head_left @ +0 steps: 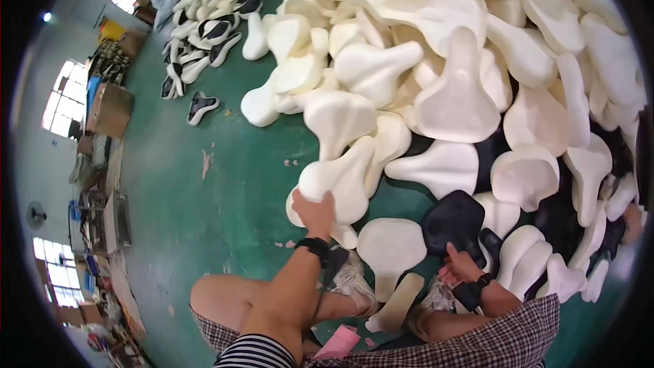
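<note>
My left hand (315, 215) grips the edge of a cream foam bicycle saddle pad (344, 180) at the near left side of a big heap. My right hand (464, 264) is half curled at the near edge of a black saddle base (454, 223), one finger reaching up against it. Something pink (447, 274) shows under the fingers of that hand, too small to make out. Between the hands, another cream saddle pad (392, 249) lies with its wide end away from me. A narrower beige piece (397, 303) rests between my feet.
The heap of cream saddle pads (456, 88) fills the far right, with black bases among them. Farther left lies a second pile (211, 20), and a lone black-and-white saddle (202, 108) on the green floor (204, 197). A pink object (338, 342) is at my lap. Cardboard boxes (111, 110) line the left wall.
</note>
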Demonstrator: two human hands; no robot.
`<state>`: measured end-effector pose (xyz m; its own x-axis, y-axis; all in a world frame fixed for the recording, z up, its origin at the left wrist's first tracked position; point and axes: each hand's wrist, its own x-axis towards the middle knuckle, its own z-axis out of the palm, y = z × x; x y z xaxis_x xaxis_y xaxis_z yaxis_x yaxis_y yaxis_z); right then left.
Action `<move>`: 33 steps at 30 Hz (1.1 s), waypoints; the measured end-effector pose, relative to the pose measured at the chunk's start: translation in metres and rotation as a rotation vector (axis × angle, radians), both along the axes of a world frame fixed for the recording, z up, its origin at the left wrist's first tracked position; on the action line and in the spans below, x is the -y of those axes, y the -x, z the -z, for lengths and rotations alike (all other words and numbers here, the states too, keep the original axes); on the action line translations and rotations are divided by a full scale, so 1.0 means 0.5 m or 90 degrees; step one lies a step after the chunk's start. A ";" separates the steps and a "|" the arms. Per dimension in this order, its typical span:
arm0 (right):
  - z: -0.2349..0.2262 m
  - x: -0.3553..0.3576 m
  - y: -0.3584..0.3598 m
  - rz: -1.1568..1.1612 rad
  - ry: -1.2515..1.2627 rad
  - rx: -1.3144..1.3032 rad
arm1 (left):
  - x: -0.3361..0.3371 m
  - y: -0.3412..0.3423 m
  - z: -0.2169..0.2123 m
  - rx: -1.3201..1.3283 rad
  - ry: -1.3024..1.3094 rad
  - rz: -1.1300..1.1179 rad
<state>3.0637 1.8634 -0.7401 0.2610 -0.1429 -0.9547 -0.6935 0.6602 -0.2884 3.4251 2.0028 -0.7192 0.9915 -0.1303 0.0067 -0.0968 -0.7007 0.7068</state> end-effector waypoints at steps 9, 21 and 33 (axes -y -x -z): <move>-0.015 0.003 0.007 0.485 0.323 0.117 | 0.098 0.094 -0.124 -0.153 0.352 0.405; -0.255 0.117 -0.030 0.237 0.922 0.230 | 0.064 0.123 0.139 -0.394 0.207 0.211; -0.300 0.140 -0.061 0.334 0.886 0.275 | 0.168 0.099 0.091 -0.561 0.235 0.163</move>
<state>3.0941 1.7935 -0.5902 0.1107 -0.9843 0.1376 -0.1825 -0.1562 -0.9707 3.3755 1.9189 -0.7646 0.6035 -0.4798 -0.6369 0.4506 -0.4538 0.7688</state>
